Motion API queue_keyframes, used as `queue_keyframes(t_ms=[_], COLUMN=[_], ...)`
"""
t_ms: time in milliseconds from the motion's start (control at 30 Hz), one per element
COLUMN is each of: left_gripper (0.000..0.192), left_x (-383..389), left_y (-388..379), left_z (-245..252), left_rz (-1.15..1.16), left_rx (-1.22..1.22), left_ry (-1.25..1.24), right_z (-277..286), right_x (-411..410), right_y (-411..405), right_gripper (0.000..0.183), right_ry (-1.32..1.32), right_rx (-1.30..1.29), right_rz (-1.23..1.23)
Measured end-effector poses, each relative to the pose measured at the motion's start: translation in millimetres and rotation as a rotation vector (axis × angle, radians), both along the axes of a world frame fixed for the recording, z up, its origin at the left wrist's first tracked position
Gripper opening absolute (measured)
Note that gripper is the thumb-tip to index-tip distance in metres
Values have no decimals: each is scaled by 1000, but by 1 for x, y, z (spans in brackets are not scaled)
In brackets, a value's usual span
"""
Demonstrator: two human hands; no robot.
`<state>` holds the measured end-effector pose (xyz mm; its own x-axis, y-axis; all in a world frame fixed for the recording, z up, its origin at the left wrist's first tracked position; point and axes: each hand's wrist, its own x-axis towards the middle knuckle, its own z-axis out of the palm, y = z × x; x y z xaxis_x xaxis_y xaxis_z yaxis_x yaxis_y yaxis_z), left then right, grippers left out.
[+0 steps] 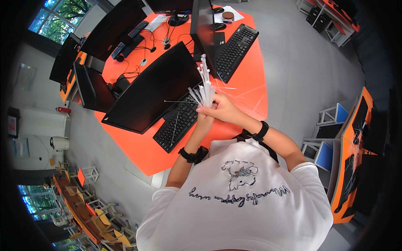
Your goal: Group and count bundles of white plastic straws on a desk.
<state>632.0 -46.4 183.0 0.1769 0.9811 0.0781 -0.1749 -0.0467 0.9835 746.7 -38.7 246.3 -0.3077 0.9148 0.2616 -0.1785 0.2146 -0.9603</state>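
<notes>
A bundle of white plastic cable ties (205,91) stands upright between my hands, above the near edge of the orange table (138,147). My left hand (205,120) is closed around its lower end, partly covered by the other hand. My right hand (223,108) grips the bundle from the right, its thumb lying across the front. One loose tie (175,125) lies on the black keyboard (179,125) below the hands, and another sticks out to the left. More loose ties (248,94) are scattered on the table to the right.
A black monitor (154,91) stands left of my hands, with a second monitor (204,37) beyond them. Another keyboard (237,51) lies at the upper right, near a jar with a brown lid (228,17). Cables (150,47) run across the table. Stools and side desks stand farther off.
</notes>
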Motion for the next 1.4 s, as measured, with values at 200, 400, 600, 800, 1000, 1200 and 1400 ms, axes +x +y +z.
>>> queue_keyframes(t_ms=[200, 400, 600, 800, 1000, 1200, 1400], left_gripper=[15, 18, 20, 25, 23, 27, 31], left_x=[-12, -14, -51, -71, -62, -65, -67], left_y=[4, 7, 16, 17, 15, 7, -2], left_z=[-16, -2, -1, -13, -19, -12, -14], left_rz=[-241, -266, -84, -49, -14, 52, 51], left_rx=[-145, -116, 387, 826, 1094, 1167, 1108], left_ry=[87, 365, 1004, 1560, 1466, 1394, 1346], right_z=[-8, 4, 12, 5, -49, -59, -74], right_x=[0, 8, 48, 76, 41, 39, 44], right_y=[3, 12, 25, 9, -27, -30, -30], right_gripper=[30, 25, 12, 20, 38, 40, 40], right_ry=[118, 290, 331, -552, -1072, -937, -871], right_rx=[-200, -218, 111, 424, 268, 40, -37], right_rz=[-103, -260, -651, -434, 122, 300, 410])
